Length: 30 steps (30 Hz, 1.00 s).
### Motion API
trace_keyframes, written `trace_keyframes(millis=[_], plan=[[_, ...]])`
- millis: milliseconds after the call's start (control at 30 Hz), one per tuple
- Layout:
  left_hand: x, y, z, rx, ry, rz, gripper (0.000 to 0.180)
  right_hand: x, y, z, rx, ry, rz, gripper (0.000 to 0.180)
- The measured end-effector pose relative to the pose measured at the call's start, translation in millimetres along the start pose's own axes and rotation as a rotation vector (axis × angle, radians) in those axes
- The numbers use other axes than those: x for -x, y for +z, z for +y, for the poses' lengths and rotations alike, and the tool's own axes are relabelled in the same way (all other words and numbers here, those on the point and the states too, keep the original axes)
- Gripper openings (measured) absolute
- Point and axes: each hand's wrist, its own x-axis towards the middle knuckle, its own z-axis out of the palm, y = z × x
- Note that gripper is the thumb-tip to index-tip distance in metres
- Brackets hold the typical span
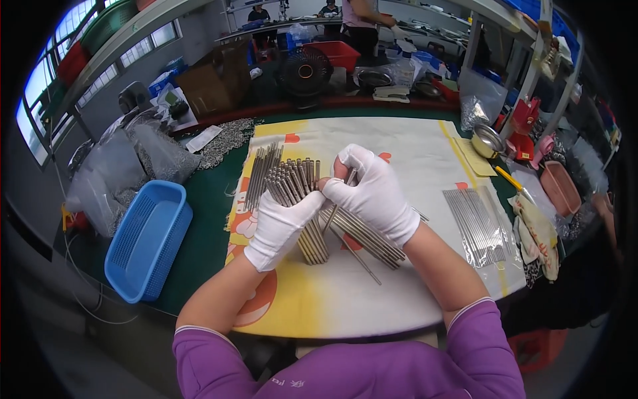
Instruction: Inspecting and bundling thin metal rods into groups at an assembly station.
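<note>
My left hand [282, 226], in a white glove, is closed around a thick upright bundle of metal chopsticks [307, 241]. Their ends stick out above and below the grip. Beside it, my gloved right hand [375, 189] pinches one single chopstick [330, 218], which slants down between the two hands; some fingertips are bare. Under the right hand lies a loose row of chopsticks [372, 238], with one stray chopstick [364, 265] nearer to me. Another group of chopsticks [262, 174] rests on the cloth behind my left hand.
A yellow and white printed cloth [412, 306] covers the green table. Chopsticks in a clear bag [475, 226] lie at right. A blue basket [149, 239] and bags of metal parts [163, 149] stand at left. Behind are a black fan [306, 72] and a metal bowl [487, 141].
</note>
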Motion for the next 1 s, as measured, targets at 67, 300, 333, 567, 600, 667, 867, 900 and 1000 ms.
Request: trace_keyframes(millis=[67,300,333,567,600,667,867,900,1000], plan=[[-1,2,-1,0.015,-0.037,0.007,0.012,0,6,5,-0.446,0.017,-0.043,0.019],[-3,1,-3,0.029,0.027,-0.004,0.015,-5,11,15,-0.310,-0.003,-0.042,0.016],[-3,0,-3,0.014,0.035,0.005,0.015,-5,10,16,-0.202,-0.059,-0.011,0.016],[0,1,-2,0.052,-0.013,-0.002,0.015,-4,16,25,-0.444,-0.054,-0.046,0.016],[0,2,-2,0.052,0.012,0.005,0.016,-4,16,22,-0.445,-0.055,-0.047,0.016],[-1,3,-1,0.053,0.063,0.018,0.019,-3,17,16,-0.557,0.040,-0.049,0.016],[-1,-4,-10,0.005,-0.010,0.025,0.019,-5,14,18,-0.380,-0.013,-0.015,0.014],[-1,-4,-10,0.004,-0.010,0.023,0.019,-5,14,20,-0.380,-0.013,-0.013,0.014],[-1,-3,-8,-0.021,-0.034,0.015,0.019,-5,14,24,-0.374,-0.041,-0.003,0.014]])
